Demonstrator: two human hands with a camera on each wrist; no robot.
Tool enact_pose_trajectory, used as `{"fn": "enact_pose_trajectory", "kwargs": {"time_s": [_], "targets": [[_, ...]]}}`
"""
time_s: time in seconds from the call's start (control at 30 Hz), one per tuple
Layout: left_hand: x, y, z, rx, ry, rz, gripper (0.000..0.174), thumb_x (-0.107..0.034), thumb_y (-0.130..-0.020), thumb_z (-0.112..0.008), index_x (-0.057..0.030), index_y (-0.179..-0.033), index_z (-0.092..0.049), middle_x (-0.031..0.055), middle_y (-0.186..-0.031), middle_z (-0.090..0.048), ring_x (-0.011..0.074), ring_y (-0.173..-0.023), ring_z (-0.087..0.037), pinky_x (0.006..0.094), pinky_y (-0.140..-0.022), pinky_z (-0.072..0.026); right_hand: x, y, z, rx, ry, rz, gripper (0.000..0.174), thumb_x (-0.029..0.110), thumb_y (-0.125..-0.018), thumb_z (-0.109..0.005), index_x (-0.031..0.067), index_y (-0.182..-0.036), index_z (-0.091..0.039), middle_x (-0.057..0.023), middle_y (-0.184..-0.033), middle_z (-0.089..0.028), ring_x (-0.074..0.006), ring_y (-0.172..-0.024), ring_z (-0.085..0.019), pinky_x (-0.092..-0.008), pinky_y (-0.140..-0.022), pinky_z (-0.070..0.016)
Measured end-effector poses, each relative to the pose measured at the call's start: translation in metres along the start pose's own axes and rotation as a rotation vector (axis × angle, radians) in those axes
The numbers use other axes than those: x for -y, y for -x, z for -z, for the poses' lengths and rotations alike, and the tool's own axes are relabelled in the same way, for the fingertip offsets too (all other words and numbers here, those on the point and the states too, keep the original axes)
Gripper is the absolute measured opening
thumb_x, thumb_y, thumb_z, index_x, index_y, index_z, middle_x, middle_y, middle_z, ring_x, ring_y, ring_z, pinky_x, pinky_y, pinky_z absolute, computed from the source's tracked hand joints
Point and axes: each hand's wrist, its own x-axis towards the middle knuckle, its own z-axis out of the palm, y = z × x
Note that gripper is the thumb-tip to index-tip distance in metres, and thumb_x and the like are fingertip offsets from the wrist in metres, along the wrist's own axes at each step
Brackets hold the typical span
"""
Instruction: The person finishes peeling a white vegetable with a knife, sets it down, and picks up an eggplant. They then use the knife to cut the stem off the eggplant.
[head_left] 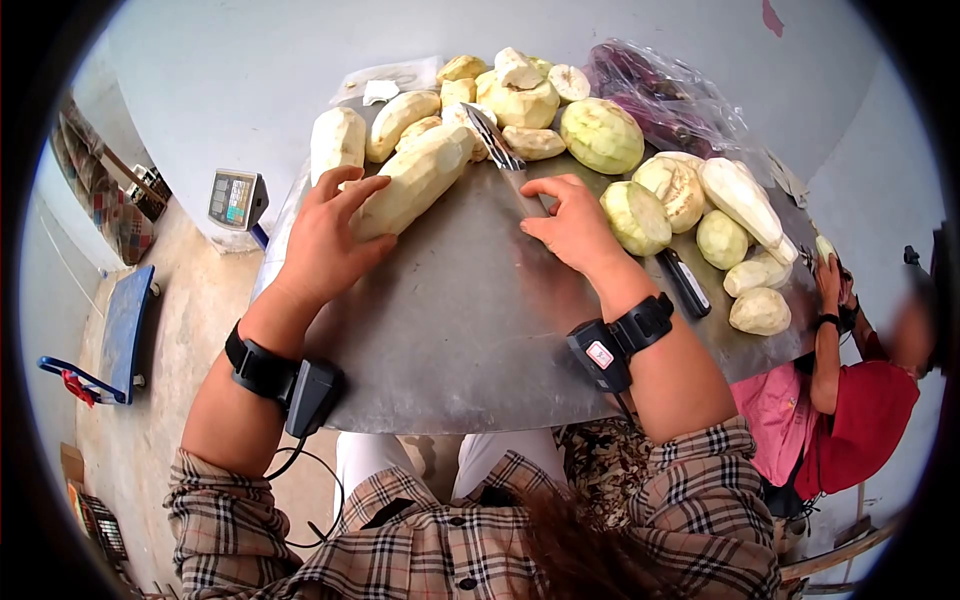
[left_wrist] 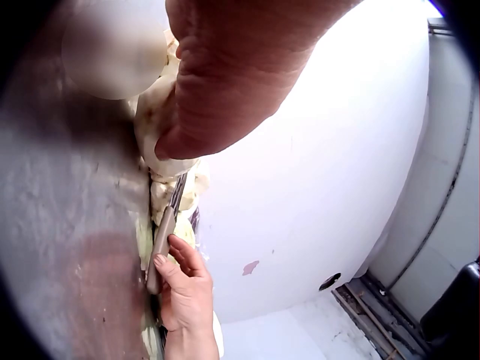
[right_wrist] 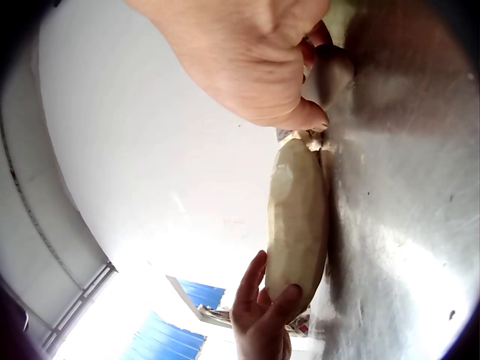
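A long peeled eggplant (head_left: 420, 180) lies slanted on the metal table, pale and faceted. My left hand (head_left: 335, 235) holds its near end, thumb on one side and fingers on the other, as the right wrist view also shows. In my right hand (head_left: 575, 225) is a knife (head_left: 507, 160), its grey-brown handle (left_wrist: 162, 247) between thumb and fingers. The pointed blade angles away to the left, its tip over the peeled pieces at the back. Nearest my right hand is a round peeled eggplant (head_left: 636, 218).
Several peeled eggplants line the back and right of the metal table (head_left: 450, 330). A plastic bag (head_left: 665, 95) of purple eggplants sits behind. A black-handled tool (head_left: 685, 283) lies right. A scale display (head_left: 237, 200) and blue trolley (head_left: 125, 330) stand left; another person (head_left: 850, 420) works at right.
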Motion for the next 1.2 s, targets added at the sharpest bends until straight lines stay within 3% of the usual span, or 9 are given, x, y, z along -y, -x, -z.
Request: {"fn": "enact_pose_trajectory", "kwargs": {"time_s": [0.3,0.4,0.7,0.83,0.93,1.2], "targets": [[0.001,-0.001,0.0,-0.001,0.008,0.03,0.058,-0.016,-0.07,-0.075,-0.0116,-0.127,-0.061,0.0119,-0.131,-0.053,0.0332,-0.119,-0.051,0.04,-0.101,-0.0441,-0.009,-0.004,-0.003,-0.013,0.004,0.014,0.035,0.005,-0.072,-0.071,0.011,-0.107,-0.071,-0.0129,-0.111,-0.06,-0.0313,-0.099,-0.061,-0.0366,-0.089,-0.0499],[0.0,0.0,0.0,-0.003,-0.018,0.014,0.058,-0.011,-0.07,-0.075,-0.0117,-0.126,-0.062,0.012,-0.133,-0.051,0.0298,-0.118,-0.054,0.0372,-0.097,-0.0473,-0.004,-0.004,0.0,-0.002,-0.02,-0.035,0.034,0.006,-0.074,-0.068,0.0103,-0.107,-0.07,-0.0131,-0.107,-0.061,-0.03,-0.092,-0.061,-0.0358,-0.084,-0.0505],[0.0,0.001,-0.001,0.015,0.021,-0.006,0.062,-0.01,-0.069,-0.077,-0.0149,-0.129,-0.061,0.0144,-0.134,-0.049,0.0324,-0.12,-0.053,0.0394,-0.099,-0.046,-0.013,-0.008,0.002,-0.09,-0.158,-0.086,0.036,0.009,-0.075,-0.065,0.0044,-0.111,-0.065,-0.0118,-0.11,-0.065,-0.0233,-0.083,-0.062,-0.0343,-0.079,-0.0505],[0.005,0.001,-0.002,-0.009,0.059,-0.026,0.06,-0.014,-0.071,-0.076,-0.0146,-0.129,-0.061,0.0151,-0.133,-0.05,0.0331,-0.121,-0.052,0.0401,-0.1,-0.0455,-0.012,-0.009,0.004,-0.065,-0.165,-0.128,0.03,0.004,-0.079,-0.064,-0.0024,-0.108,-0.063,-0.0081,-0.093,-0.067,-0.0114,-0.069,-0.061,-0.0266,-0.063,-0.0491],[0.004,0.001,0.001,-0.042,0.095,-0.037,0.057,-0.017,-0.073,-0.076,-0.0141,-0.129,-0.061,0.0155,-0.132,-0.051,0.0333,-0.121,-0.052,0.0405,-0.1,-0.045,-0.021,-0.012,-0.001,-0.063,-0.223,-0.113,0.026,0.012,-0.08,-0.066,-0.0005,-0.103,-0.065,-0.0107,-0.089,-0.069,-0.0191,-0.076,-0.064,-0.0319,-0.07,-0.0514],[0.003,0.001,0.001,-0.093,0.114,-0.055,0.052,-0.016,-0.076,-0.074,-0.0138,-0.126,-0.062,0.015,-0.132,-0.052,0.033,-0.121,-0.052,0.0406,-0.1,-0.0446,-0.022,-0.012,0.002,-0.056,-0.26,-0.142,0.028,0.013,-0.079,-0.071,-0.0038,-0.1,-0.065,-0.0111,-0.087,-0.068,-0.0168,-0.075,-0.063,-0.0316,-0.067,-0.0515]]}}
